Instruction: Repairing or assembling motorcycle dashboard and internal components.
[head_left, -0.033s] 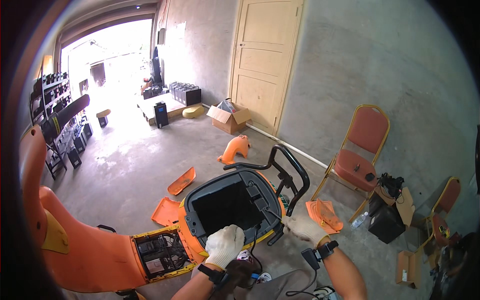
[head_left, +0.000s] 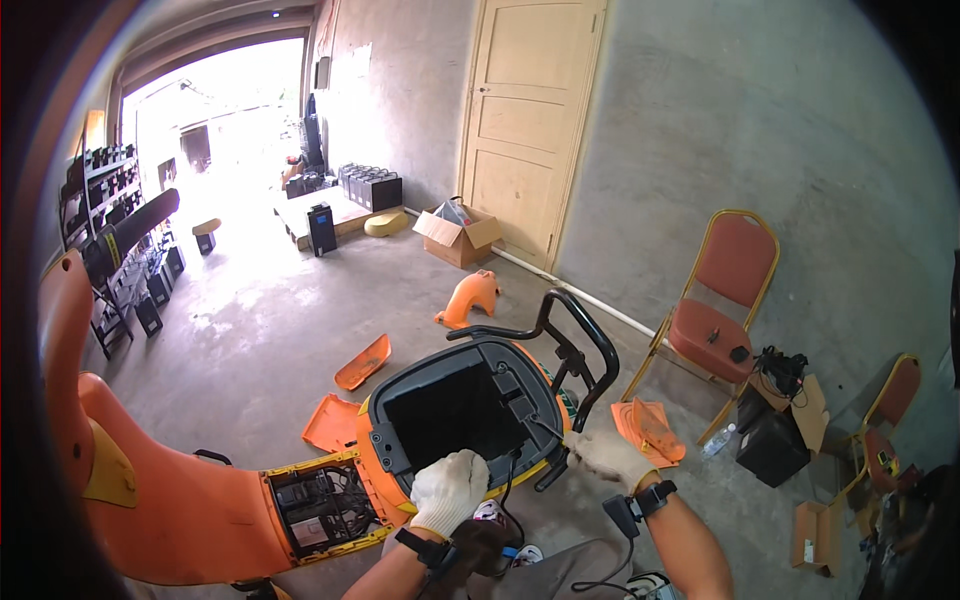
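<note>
An orange scooter (head_left: 190, 500) stands in front of me, its seat off and its black storage bucket (head_left: 465, 350) exposed. My left hand (head_left: 450, 492), in a white knit glove, is closed at the near rim of the bucket; what its curled fingers hold, if anything, is hidden. My right hand (head_left: 608, 458), gloved too, is closed beside the bucket's right rear rim. A thin dark rod or cable (head_left: 543, 428) runs from its fingers toward the rim; I cannot tell which. Near the left hand, a black cable (head_left: 508, 490) hangs over the rim.
Wiring shows in an open footboard compartment (head_left: 325, 505). A black grab rail (head_left: 600, 345) rises behind the bucket. Orange panels (head_left: 365, 362) lie on the floor. To the right stand a red chair (head_left: 705, 335) with small tools, a black box (head_left: 770, 445) and a bottle (head_left: 718, 440).
</note>
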